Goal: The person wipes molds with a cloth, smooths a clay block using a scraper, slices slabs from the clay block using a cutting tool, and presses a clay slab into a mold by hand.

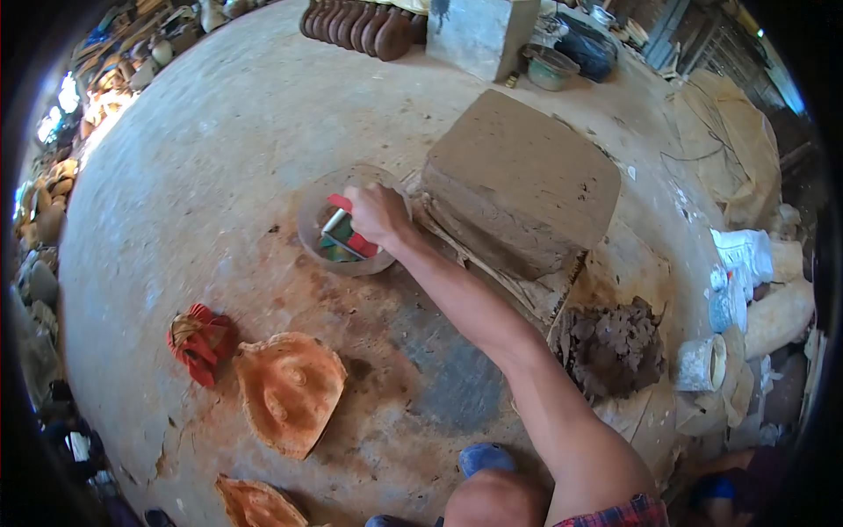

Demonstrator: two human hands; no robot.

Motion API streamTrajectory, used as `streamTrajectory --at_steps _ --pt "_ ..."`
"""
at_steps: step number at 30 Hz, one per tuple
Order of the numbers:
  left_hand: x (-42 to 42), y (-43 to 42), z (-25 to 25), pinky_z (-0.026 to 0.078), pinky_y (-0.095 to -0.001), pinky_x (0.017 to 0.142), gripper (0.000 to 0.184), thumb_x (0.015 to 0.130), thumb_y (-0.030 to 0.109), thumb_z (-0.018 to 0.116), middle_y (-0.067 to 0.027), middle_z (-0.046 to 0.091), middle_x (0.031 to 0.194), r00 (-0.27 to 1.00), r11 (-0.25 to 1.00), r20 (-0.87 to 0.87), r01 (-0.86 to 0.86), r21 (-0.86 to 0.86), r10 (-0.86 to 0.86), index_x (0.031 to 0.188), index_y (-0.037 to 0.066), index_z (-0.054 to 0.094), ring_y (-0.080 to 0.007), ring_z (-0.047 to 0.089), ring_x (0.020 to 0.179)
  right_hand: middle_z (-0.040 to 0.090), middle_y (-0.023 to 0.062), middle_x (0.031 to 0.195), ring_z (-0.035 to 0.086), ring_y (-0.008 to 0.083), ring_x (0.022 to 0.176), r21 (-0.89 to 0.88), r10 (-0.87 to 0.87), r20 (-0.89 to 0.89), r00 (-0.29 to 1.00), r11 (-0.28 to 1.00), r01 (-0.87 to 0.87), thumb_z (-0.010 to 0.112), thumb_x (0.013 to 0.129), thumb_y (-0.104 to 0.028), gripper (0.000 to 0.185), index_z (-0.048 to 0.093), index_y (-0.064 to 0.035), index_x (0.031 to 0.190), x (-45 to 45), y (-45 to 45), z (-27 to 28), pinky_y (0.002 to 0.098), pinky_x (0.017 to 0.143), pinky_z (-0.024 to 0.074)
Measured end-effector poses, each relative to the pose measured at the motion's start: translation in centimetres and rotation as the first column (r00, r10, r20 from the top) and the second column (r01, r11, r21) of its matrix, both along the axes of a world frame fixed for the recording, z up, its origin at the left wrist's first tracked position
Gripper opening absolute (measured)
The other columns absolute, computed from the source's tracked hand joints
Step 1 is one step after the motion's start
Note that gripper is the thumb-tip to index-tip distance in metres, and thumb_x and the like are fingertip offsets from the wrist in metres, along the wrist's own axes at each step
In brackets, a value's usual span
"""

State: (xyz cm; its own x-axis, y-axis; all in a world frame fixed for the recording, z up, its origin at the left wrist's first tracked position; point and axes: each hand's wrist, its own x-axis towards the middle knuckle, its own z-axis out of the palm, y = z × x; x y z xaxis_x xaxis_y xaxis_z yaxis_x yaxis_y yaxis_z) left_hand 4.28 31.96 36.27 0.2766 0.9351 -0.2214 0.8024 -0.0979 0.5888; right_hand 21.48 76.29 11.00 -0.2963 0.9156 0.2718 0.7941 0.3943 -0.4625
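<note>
My right hand (pixel 378 215) is closed above a round grey bowl (pixel 312 211) on the floor, its fingers curled at a red and white object (pixel 337 220) with a thin rod-like part. The kind of object is hard to make out, and the hand covers part of it. Something green lies lower in the bowl. Beside the bowl stands a big smooth block of clay (pixel 522 167). My left hand is out of view.
Two orange-brown moulds (pixel 285 386) and a red cloth bundle (pixel 202 342) lie at the left. Clay scraps (pixel 615 347) sit on sheeting at the right, near a white tub (pixel 700 364). Brown clay pieces (pixel 360 26) stand in a row at the back, by a concrete block (pixel 474 39).
</note>
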Motion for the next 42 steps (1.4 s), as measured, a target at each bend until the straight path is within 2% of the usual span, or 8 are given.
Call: streamTrajectory --at_steps 8,17,27,34,37,39,41,42 --pt "-3.0 0.6 -5.6 0.047 -0.0461 0.106 0.069 0.085 0.019 0.078 -0.0172 0.06 0.141 0.954 0.897 -0.288 -0.199 -0.394 0.085 0.149 0.01 0.053 -0.038 0.058 0.126 0.077 0.0195 0.091 0.076 0.0383 0.088 -0.22 0.052 0.385 0.922 0.975 0.037 0.075 0.086 -0.021 0.015 0.08 -0.0075 0.091 -0.9 7.6 -3.8 0.0475 0.075 0.0616" --pt "-3.4 2.1 -5.1 0.046 -0.0458 0.108 0.069 0.086 0.024 0.077 -0.0158 0.059 0.143 0.978 0.952 -0.199 -0.122 -0.281 0.066 0.15 0.013 0.051 -0.0362 0.055 0.13 0.076 0.0235 0.108 0.074 0.0391 0.104 -0.377 0.053 0.44 0.896 0.917 0.131 0.07 0.082 -0.004 0.024 0.078 -0.0028 0.105 -2.9 7.3 -6.5 0.047 0.088 0.0618" --pt "-3.1 -1.0 -3.5 0.043 -0.0461 0.113 0.071 0.088 0.023 0.076 -0.0161 0.056 0.147 0.982 0.955 -0.18 -0.107 -0.275 0.058 0.152 0.015 0.047 -0.0359 0.053 0.133 0.074 0.0246 0.101 0.072 0.0449 0.099 -0.246 -0.083 0.257 0.963 0.958 0.149 0.068 0.087 -0.018 0.017 0.077 -0.0059 0.096 -2.9 6.1 -4.5 0.0534 0.083 0.0591" --pt "-2.3 -2.7 -3.9 0.042 -0.048 0.112 0.068 0.093 0.029 0.068 -0.0158 0.056 0.146 0.98 0.986 -0.199 -0.056 -0.16 0.023 0.155 0.016 0.045 -0.0367 0.052 0.135 0.07 0.0261 0.093 0.067 0.0489 0.09 0.164 -0.047 -0.178 0.983 0.984 0.076 0.064 0.094 -0.027 0.024 0.07 -0.0032 0.098 -1.8 4.2 -3.0 0.0557 0.075 0.0513" --pt "-1.4 -3.3 -5.0 0.039 -0.0523 0.114 0.07 0.092 0.035 0.066 -0.0184 0.055 0.147 0.991 0.987 -0.117 0.039 -0.153 -0.057 0.156 0.015 0.044 -0.0393 0.051 0.136 0.073 0.0231 0.1 0.07 0.0431 0.101 0.047 -0.132 -0.241 0.961 0.988 0.148 0.065 0.093 -0.018 0.025 0.067 -0.0002 0.11 -1.9 5.0 -2.1 0.0509 0.087 0.0526" --pt "-0.1 -0.7 -4.2 0.039 -0.054 0.114 0.073 0.092 0.036 0.065 -0.0203 0.054 0.148 0.984 0.86 0.031 0.17 -0.481 -0.176 0.158 0.016 0.04 -0.041 0.05 0.137 0.075 0.0174 0.095 0.074 0.0339 0.091 0.055 -0.129 -0.207 0.97 0.988 0.143 0.068 0.094 -0.017 0.023 0.067 0.0012 0.108 -1.9 6.8 -1.2 0.0466 0.079 0.0557" --pt "3.4 -2.6 -10.3 0.057 -0.0436 0.093 0.047 0.093 0.019 0.061 -0.0117 0.069 0.129 0.993 0.979 0.042 0.112 -0.168 -0.106 0.139 0.012 0.061 -0.0301 0.069 0.114 0.074 0.0133 0.091 0.073 0.0227 0.079 -0.251 -0.241 -0.32 0.916 0.954 0.163 0.068 0.097 -0.018 0.021 0.067 0.0008 0.105 -1.8 6.8 0.9 0.0394 0.066 0.0561" --pt "2.0 -0.7 -7.1 0.056 -0.0457 0.096 0.049 0.095 0.02 0.062 -0.0145 0.068 0.131 0.983 0.924 0.161 0.142 -0.354 -0.089 0.142 0.009 0.058 -0.0308 0.067 0.118 0.071 0.0098 0.087 0.067 0.0139 0.07 -0.254 -0.232 -0.46 0.857 0.959 0.123 0.067 0.099 -0.018 0.018 0.065 -0.0016 0.105 -1.1 7.9 1.0 0.0303 0.054 0.0514"
